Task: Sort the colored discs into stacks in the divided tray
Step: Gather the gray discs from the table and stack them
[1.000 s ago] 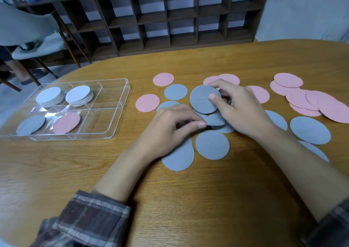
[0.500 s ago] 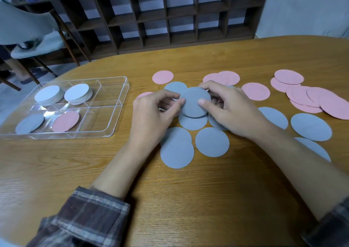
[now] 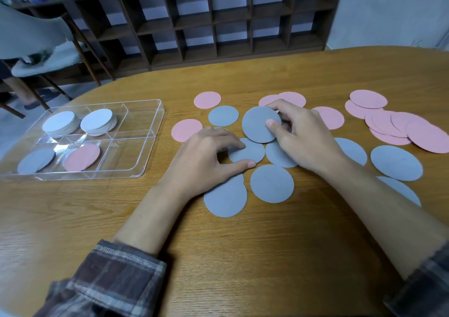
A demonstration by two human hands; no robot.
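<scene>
"Now, what changes here?"

"The left hand [image 3: 209, 156] lets go of the thin round grey disc [image 3: 257, 132] that both hands held a moment ago. It is down on the brown wooden worktop [image 3: 243, 256] now."

"Who has that disc?"

"Only the right hand [image 3: 301, 134]. Its grip pinches the disc, thumb on top, fingers at the far edge, just above the other grey ones."

"And the left grip?"

"Finger and thumb curl at the edges of the next flat grey disc [image 3: 250, 153], which lies on the worktop."

"What does that mean?"

"I think they are making a grey pile first. The clear plastic divided tray [image 3: 155, 134] sits well apart on the left. Many loose round pink discs [image 3: 388, 127] wait."
</scene>
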